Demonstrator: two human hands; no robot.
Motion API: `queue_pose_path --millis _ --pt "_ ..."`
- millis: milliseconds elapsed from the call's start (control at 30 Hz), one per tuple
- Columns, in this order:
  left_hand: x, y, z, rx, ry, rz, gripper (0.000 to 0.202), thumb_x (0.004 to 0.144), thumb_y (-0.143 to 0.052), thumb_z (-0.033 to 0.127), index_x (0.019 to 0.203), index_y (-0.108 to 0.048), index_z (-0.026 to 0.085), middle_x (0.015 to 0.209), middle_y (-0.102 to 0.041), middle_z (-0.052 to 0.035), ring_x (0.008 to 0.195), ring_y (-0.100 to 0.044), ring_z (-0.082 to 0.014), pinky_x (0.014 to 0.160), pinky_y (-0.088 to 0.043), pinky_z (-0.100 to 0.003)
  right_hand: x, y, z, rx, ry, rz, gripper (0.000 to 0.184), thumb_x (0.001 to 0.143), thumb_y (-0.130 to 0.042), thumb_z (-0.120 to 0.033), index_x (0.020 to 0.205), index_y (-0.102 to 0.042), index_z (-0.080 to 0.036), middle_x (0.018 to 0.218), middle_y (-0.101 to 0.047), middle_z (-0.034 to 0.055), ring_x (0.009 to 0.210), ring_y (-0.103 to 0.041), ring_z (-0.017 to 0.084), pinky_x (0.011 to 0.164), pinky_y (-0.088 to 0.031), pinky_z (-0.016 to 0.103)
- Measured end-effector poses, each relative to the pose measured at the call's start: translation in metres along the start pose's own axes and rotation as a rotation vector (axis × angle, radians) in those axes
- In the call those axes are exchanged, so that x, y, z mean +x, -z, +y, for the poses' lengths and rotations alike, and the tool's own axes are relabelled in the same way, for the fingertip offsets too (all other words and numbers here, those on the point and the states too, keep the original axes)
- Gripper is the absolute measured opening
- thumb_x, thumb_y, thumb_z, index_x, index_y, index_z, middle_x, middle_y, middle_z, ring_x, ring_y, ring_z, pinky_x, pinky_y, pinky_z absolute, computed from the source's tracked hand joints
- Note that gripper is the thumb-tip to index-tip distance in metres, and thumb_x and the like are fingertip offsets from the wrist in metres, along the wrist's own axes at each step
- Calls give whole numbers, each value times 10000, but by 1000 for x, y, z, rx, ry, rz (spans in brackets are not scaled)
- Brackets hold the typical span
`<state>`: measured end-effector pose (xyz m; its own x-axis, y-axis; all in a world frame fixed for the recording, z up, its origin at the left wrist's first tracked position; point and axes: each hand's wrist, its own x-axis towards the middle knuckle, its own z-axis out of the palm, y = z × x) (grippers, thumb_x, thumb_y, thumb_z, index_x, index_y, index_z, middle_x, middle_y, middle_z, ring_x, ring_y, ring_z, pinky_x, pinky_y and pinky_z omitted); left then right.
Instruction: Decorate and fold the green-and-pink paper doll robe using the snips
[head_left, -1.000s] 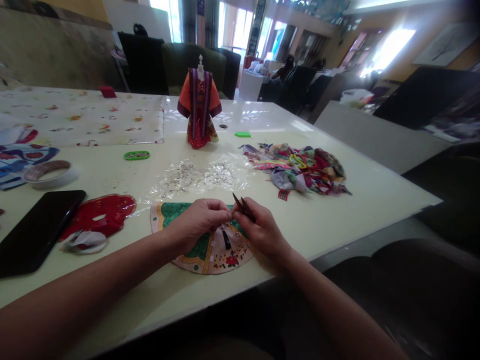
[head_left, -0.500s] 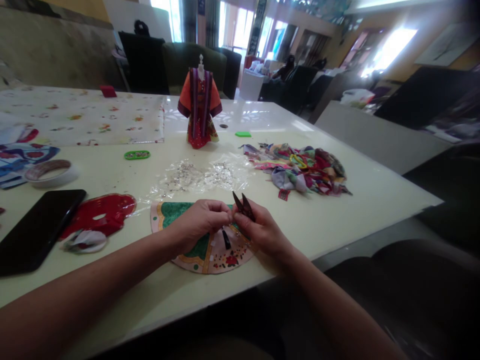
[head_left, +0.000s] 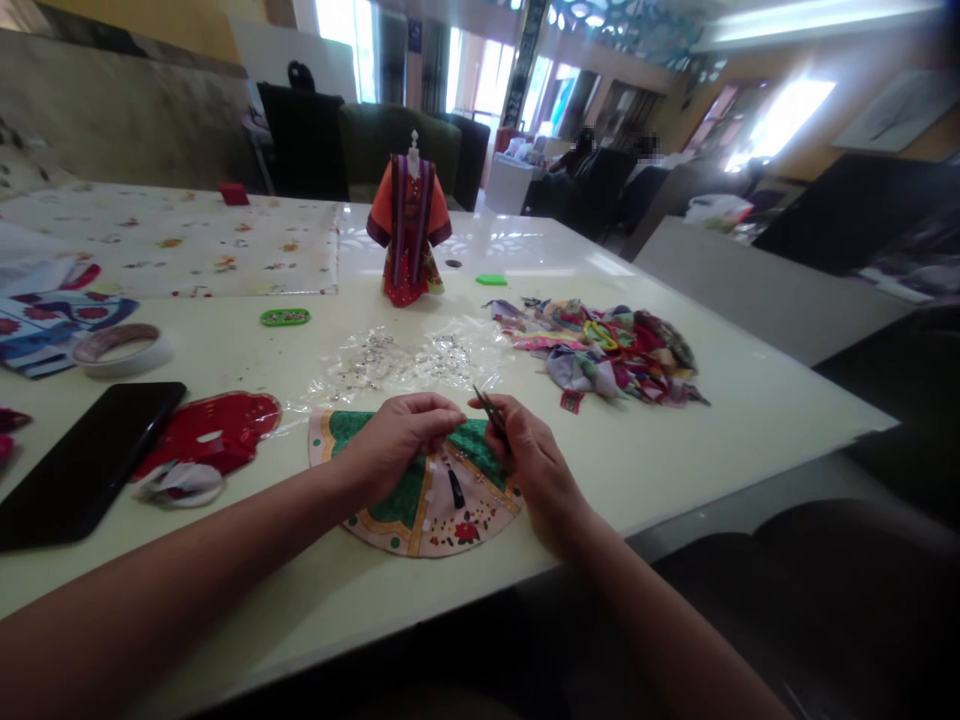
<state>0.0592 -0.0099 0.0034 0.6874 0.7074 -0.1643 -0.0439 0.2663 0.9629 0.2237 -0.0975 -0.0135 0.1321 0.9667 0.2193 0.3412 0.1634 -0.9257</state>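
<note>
As R hand grips tweezers, L hand is over cloth

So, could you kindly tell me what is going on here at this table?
A person is working with bare hands at a white table. The right hand holds what look like dark tweezers above a fan-shaped patterned fabric piece, and the left hand lies over that piece. Beyond the hands are a clear plastic sheet scattered with sparkly bits, a pile of fabric scraps and a small robed doll.
</note>
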Motion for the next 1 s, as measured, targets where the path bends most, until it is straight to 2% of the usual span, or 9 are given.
queue_pose_path --millis 100,167,333,600,1000 --pt "1 0 0 -38 -44 26 165 766 -703 306 787 -646 153 628 -477 43 571 -390 -61 547 -298 -198 0 -1 0 -85 53 53 287 979 -396 -431 1049 -589 -231 836 -590 13 756 -551 146 676 -416 270" --pt "1 1 0 -45 -66 29 173 771 -704 316 798 -647 155 648 -489 41 579 -390 -60 554 -303 -196 0 -1 0 -158 83 56 239 966 -445 -400 1028 -596 -227 927 -636 27 840 -580 164 739 -424 279" --pt "1 2 -5 -28 -89 36 184 788 -700 327 820 -654 152 687 -522 24 600 -407 -65 571 -325 -194 -3 -3 0 -283 101 100 222 958 -469 -373 1025 -614 -219 859 -662 21 768 -589 156 706 -420 269" --pt "3 4 -9 -11 -98 19 205 800 -700 348 828 -653 151 705 -525 15 619 -430 -66 586 -330 -187 -4 -3 0 -314 166 161 189 945 -500 -336 972 -639 -210 794 -658 5 701 -582 131 668 -426 247" --pt "2 4 -4 34 -106 12 149 788 -657 269 737 -583 149 575 -434 56 532 -358 -52 523 -284 -187 -7 -5 2 -435 243 218 152 928 -543 -301 950 -662 -209 792 -673 4 698 -593 124 662 -433 246"
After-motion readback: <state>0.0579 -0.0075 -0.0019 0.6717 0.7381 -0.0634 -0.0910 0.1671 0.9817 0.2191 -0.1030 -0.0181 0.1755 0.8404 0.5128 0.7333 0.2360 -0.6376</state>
